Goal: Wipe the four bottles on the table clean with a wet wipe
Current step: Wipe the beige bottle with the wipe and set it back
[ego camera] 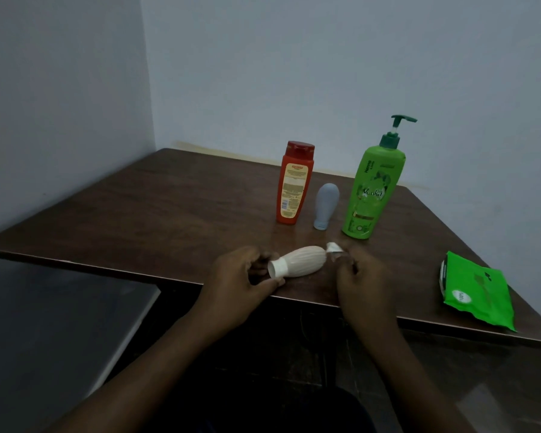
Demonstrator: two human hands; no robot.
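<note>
A cream ribbed bottle (303, 261) lies on its side over the near edge of the brown table (156, 207), white cap pointing left. My left hand (247, 279) grips it at the cap end. My right hand (361, 276) pinches a small white wet wipe (334, 247) against the bottle's rounded bottom end. Behind them three bottles stand upright: an orange-red bottle (295, 184), a small grey-blue tube (325, 206) standing on its cap, and a tall green pump bottle (376, 185).
A green pack of wet wipes (477, 292) lies flat near the table's right front edge. White walls close in behind and to the left of the table. The floor lies below the near edge.
</note>
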